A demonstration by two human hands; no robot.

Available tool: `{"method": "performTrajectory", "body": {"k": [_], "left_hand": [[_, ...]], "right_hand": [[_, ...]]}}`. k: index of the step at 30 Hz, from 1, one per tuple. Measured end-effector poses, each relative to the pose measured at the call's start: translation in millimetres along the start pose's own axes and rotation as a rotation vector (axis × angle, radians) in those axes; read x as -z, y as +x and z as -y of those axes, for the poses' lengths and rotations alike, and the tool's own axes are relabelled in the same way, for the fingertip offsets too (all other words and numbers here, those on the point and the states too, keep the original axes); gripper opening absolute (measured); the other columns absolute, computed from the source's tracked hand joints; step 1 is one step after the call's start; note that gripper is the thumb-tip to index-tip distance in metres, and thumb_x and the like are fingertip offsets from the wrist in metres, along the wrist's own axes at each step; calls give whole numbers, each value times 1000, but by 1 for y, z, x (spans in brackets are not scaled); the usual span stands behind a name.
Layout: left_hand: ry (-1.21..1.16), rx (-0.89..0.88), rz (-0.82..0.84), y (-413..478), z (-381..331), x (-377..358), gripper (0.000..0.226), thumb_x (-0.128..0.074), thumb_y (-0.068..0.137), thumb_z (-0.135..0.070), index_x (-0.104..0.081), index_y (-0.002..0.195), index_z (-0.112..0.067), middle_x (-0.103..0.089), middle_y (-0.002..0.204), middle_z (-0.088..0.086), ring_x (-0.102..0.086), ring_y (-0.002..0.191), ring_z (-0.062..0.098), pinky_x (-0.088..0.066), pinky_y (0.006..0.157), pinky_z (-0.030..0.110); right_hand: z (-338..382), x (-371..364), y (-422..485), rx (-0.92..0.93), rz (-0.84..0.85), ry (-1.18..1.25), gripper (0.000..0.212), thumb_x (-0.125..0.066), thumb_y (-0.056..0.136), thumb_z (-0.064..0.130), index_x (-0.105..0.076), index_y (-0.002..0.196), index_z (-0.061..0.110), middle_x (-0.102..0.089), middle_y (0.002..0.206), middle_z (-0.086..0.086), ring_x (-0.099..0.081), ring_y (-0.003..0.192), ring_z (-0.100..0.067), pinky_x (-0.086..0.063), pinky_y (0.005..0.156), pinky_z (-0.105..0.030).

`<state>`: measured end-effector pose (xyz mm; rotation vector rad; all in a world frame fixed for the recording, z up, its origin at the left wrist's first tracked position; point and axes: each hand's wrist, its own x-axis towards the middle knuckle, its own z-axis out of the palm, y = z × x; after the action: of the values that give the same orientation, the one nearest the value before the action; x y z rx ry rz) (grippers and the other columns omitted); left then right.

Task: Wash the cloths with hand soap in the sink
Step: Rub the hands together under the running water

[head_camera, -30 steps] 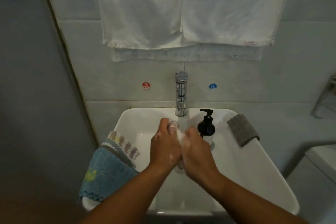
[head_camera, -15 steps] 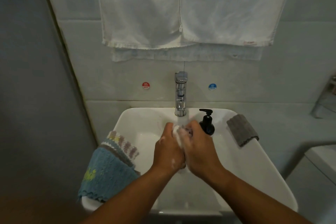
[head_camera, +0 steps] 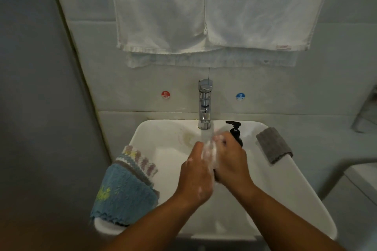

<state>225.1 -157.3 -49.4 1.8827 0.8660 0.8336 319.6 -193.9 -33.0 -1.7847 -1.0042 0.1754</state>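
Left hand (head_camera: 195,177) slides back toward 6 o'clock, right hand (head_camera: 230,161) leads at 12 | our fingers (head_camera: 198,148) curl round sudsy cloth (head_camera: 210,152) over sink (head_camera: 169,136) centre | we judge it soft, light, slippery; grip bunched middle

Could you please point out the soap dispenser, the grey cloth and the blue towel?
soap dispenser (head_camera: 236,133): head view, black neck.
grey cloth (head_camera: 273,144): head view, folded top face.
blue towel (head_camera: 126,191): head view, blue middle.

2 bare forearms (head_camera: 155,220); white suds fleck the back of the left grip (head_camera: 194,179).
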Motion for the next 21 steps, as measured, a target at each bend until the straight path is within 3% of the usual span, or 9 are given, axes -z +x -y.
{"method": "performTrajectory", "body": {"k": [3, 6, 9, 12, 14, 17, 21], "left_hand": [[1, -19, -63, 7, -4, 3, 18, -36, 108, -41, -50, 103, -30, -67, 92, -1, -68, 84, 17, -60, 75, 40], [130, 27, -137, 21, 6, 13, 10, -42, 107, -36, -47, 101, -30, -65, 91, -3, -61, 77, 10, -56, 70, 35], [201, 2, -65, 15, 11, 11, 7, -52, 105, -30, -46, 106, -29, -64, 91, -4, -62, 74, 9, -57, 62, 27], [47, -77, -6, -5, -1, 2, 11, -41, 109, -31, -49, 105, -26, -63, 86, -5, -62, 72, 7, -48, 53, 14], [-1, -148, -12, -7, -2, 0, 14, -40, 109, -31, -53, 104, -27, -64, 89, -3, -66, 80, 9, -54, 59, 18], [120, -197, -121, 8, 13, 6, 12, -48, 105, -31, -53, 95, -30, -64, 83, -6, -65, 75, 12, -57, 67, 34], [123, -49, -96, 14, 16, 13, 17, -37, 107, -37, -51, 102, -27, -68, 87, 0, -66, 75, 19, -58, 64, 38]], "right_hand": [[-10, -6, -9, 37, 141, -231, 21, -55, 102, 25, -59, 81, 26, -58, 72, 13, -59, 63, 0, -42, 55, -7], [-1, -10, -31, 78, 219, -67, 11, -48, 105, 23, -55, 98, 18, -57, 82, 10, -61, 69, -7, -46, 54, -10], [8, -3, -23, 52, 104, 95, 11, -46, 106, 26, -51, 97, 21, -62, 82, 2, -63, 70, -8, -48, 53, -14], [0, 0, -7, -55, -17, 79, 15, -45, 106, 25, -56, 97, 20, -64, 82, 3, -63, 70, -8, -46, 54, -13], [-10, -5, -10, -88, 44, 14, 16, -48, 105, 24, -58, 92, 22, -65, 84, 6, -64, 73, -5, -48, 59, -13], [-15, -17, -29, 3, 194, -95, 12, -52, 103, 26, -61, 96, 21, -63, 87, 8, -65, 78, -7, -49, 61, -11], [8, -6, -28, -9, 105, 148, 19, -43, 107, 26, -50, 90, 20, -61, 78, 0, -61, 63, -6, -48, 50, -15]]}}
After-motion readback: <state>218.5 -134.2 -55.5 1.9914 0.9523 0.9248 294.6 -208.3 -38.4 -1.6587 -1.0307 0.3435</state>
